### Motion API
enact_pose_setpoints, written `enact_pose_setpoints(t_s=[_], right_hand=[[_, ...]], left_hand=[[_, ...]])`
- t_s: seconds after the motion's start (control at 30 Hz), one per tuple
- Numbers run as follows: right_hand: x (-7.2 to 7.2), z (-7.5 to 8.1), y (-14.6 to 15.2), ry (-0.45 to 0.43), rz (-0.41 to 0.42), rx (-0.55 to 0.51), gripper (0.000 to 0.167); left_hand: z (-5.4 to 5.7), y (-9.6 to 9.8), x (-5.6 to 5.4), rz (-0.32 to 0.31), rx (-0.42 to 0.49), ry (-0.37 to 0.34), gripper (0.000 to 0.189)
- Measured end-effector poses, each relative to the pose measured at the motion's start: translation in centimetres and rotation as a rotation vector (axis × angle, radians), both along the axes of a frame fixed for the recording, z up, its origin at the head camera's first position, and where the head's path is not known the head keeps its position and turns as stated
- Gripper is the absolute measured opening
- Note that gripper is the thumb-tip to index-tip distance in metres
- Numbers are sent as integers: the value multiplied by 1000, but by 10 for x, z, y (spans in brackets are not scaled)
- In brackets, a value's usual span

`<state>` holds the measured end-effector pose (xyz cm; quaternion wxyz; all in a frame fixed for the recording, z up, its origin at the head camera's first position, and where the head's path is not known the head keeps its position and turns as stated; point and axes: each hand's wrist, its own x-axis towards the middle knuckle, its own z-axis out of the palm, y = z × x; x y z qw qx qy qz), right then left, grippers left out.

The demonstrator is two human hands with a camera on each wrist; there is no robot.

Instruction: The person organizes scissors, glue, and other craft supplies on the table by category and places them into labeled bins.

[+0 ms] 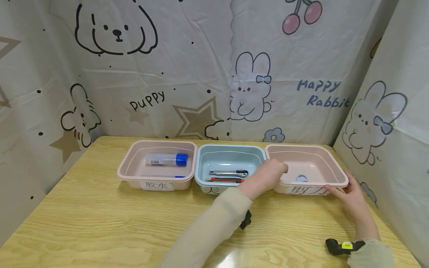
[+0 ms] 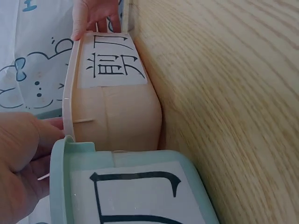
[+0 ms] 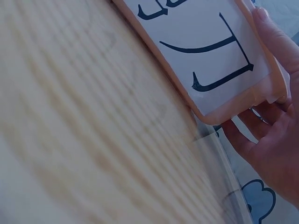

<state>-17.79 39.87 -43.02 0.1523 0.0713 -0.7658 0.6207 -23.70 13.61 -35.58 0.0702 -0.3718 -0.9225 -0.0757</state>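
At the right of the row stands a pink bin [image 1: 330, 160] with a white label on its front. My right hand [image 1: 353, 195] grips its right front corner, thumb on the front rim and fingers around the side [image 3: 268, 105]. My left hand [image 1: 269, 173] holds the same bin at its left front corner, fingers curled at the rim; in the left wrist view, the teal bin's rim partly hides those fingers. A light blue ring-shaped handle [image 1: 301, 178] shows inside the pink bin, its remainder hidden by the front wall.
The light blue bin [image 1: 231, 148] in the middle holds utility knives [image 1: 231, 173]. A second pink bin [image 1: 125, 167] on the left contains a clear tube with a blue cap [image 1: 181, 159] and a thin blue item. Printed curtains [image 1: 201, 74] surround the wooden table [image 1: 110, 227].
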Motion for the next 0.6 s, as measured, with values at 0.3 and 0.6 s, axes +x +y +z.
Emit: enact_pose_setpoints(t_s=[0.3,0.6], right_hand=[[0,2,9,-157,-178,197,81],[-14,4,11,-47,-444,296,53]], left_hand=[[7,-26,8,-45,-28,98,20],[9,-89,20,19,151,105,14]])
